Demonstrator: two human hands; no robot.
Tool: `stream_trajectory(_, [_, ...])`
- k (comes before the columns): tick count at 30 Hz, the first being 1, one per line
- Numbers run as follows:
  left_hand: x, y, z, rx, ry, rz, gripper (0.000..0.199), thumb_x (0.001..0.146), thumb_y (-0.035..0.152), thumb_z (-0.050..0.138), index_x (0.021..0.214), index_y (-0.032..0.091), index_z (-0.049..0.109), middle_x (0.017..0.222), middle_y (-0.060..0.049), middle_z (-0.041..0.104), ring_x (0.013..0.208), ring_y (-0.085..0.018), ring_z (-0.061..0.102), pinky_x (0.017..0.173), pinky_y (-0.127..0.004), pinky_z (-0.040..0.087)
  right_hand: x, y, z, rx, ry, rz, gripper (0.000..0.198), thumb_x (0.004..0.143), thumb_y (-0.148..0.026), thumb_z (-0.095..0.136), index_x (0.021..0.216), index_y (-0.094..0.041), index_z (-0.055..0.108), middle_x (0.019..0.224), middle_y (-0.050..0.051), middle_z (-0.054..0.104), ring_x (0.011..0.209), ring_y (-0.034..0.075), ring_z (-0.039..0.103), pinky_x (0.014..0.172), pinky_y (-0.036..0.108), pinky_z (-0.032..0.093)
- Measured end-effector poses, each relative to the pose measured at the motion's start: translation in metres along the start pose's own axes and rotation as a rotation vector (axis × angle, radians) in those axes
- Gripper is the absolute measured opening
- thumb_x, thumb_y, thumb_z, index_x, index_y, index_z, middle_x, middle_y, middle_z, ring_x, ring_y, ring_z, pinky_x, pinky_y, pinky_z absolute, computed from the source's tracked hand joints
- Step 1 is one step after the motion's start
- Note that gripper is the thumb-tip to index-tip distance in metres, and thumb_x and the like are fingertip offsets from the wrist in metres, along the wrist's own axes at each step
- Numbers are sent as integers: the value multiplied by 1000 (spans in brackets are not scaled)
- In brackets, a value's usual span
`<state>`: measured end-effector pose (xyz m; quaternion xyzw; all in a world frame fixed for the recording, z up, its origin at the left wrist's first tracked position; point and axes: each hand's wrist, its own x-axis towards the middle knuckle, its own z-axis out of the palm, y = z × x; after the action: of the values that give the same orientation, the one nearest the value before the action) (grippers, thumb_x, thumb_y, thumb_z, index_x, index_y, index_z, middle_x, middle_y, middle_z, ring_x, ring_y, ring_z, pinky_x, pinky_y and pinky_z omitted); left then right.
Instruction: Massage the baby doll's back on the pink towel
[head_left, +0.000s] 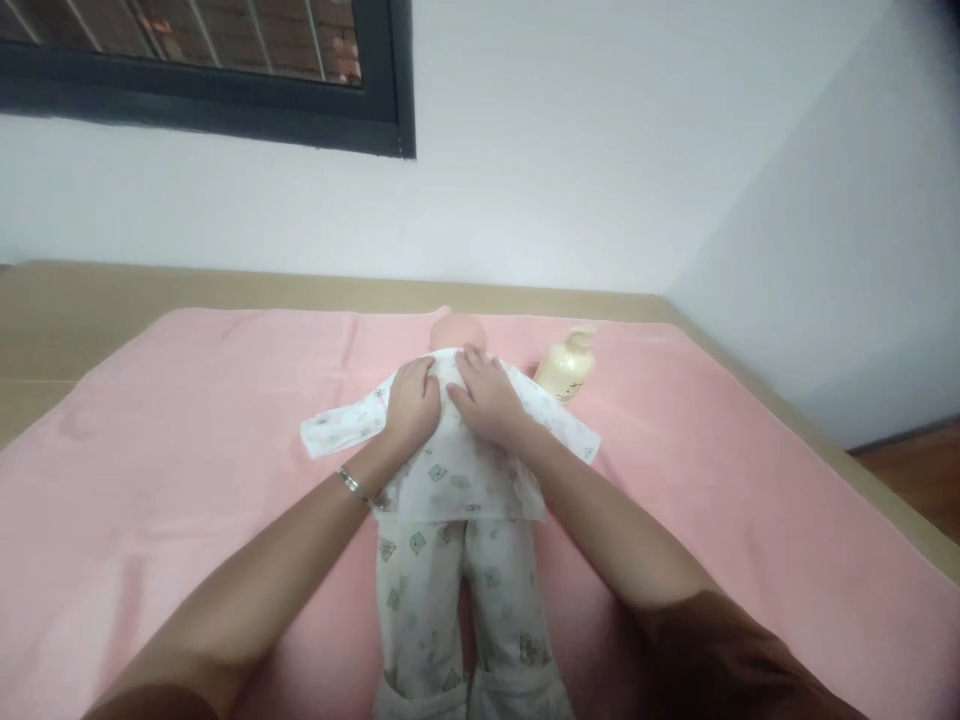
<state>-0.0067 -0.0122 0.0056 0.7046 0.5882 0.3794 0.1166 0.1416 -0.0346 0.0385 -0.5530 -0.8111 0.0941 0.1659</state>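
Note:
A baby doll point(459, 328) lies on the pink sheet with its head away from me. It wears a white printed top point(450, 490) and matching trousers point(420, 590), and its sleeves spread out to both sides. My left hand point(412, 405) lies flat on the upper left of the top, with a silver bracelet point(349, 482) on that wrist. On the upper right of the top rests my right hand point(489, 397), fingers stretched towards the doll's head. Neither hand grips anything. The doll's face is not visible.
A cream pump bottle point(568, 366) is on the sheet just beyond the doll's right-hand sleeve. The pink sheet point(225, 430) covers a tan surface point(112, 290) that meets a white wall. A dark-framed window point(386, 90) is at upper left.

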Motion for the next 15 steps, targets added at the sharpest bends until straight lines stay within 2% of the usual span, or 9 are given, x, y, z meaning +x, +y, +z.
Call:
stream_trajectory(2, [0, 8, -4, 143, -52, 22, 41, 94, 22, 35, 120, 7, 63, 123, -20, 68, 120, -32, 62, 108, -52, 49, 9, 11, 0, 21, -3, 108, 68, 102, -39, 31, 157, 2, 26, 167, 22, 23, 158, 32, 19, 129, 49, 17])
stream_trajectory(5, [-9, 22, -10, 365, -137, 128, 41, 96, 20, 32, 114, 0, 63, 117, -26, 68, 118, -36, 62, 106, -54, 48, 14, 18, 2, 8, -7, 248, 72, 102, -42, 30, 156, 6, 25, 166, 26, 24, 157, 35, 20, 128, 47, 17])
stream_trajectory(10, [-29, 34, -11, 547, -198, 297, 50, 98, 18, 28, 130, -11, 53, 140, -34, 54, 138, -40, 48, 117, -58, 37, 11, 14, -1, -92, -6, 317, 67, 103, -41, 27, 151, 5, 37, 160, 27, 37, 153, 35, 32, 125, 47, 25])
stream_trajectory(13, [-24, 31, -12, 541, -246, 368, 44, 96, 15, 30, 118, -3, 63, 138, -30, 57, 136, -38, 50, 117, -60, 35, 2, 0, -4, -208, 25, 276, 60, 104, -35, 28, 146, 4, 44, 152, 28, 48, 144, 35, 45, 120, 47, 32])
stream_trajectory(15, [-12, 25, -17, 458, -291, 344, 38, 94, 17, 33, 106, 5, 67, 129, -25, 64, 128, -35, 56, 115, -57, 39, -10, -12, -4, -273, 41, 206, 58, 104, -30, 28, 147, 6, 42, 148, 30, 51, 140, 35, 49, 117, 48, 35])
